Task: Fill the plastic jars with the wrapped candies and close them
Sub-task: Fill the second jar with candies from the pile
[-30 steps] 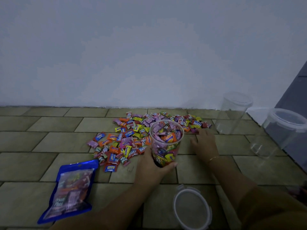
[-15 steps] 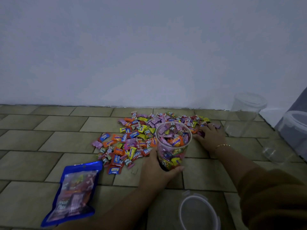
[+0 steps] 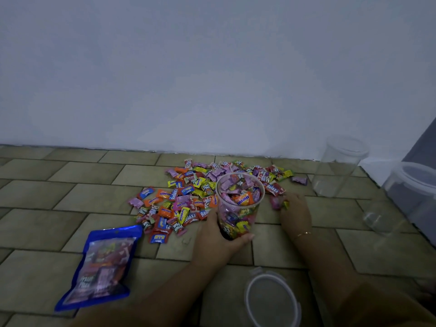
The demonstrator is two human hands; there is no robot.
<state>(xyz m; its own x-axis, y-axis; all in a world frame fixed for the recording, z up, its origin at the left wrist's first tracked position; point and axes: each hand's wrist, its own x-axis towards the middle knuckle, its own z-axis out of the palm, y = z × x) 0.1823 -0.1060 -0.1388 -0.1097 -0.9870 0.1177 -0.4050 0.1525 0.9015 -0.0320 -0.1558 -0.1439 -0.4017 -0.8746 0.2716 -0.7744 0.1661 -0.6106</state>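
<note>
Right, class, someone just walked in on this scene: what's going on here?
A person sits on the tiled floor packing wrapped candies. The left hand grips an open plastic jar already nearly full, while the right hand gathers a few sweets from the candy pile. The jar's lid lies nearby, not yet on. An empty jar waits by the wall, and a blue candy bag lies to the left.

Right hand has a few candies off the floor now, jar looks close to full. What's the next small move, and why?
Probably lift the right hand over the open jar and drop its candies in. The left hand grips the jar upright, its mouth is uncovered, and the fill sits just below the rim, so a few more should fit. The lid lies on the floor nearby for closing afterwards.
</note>
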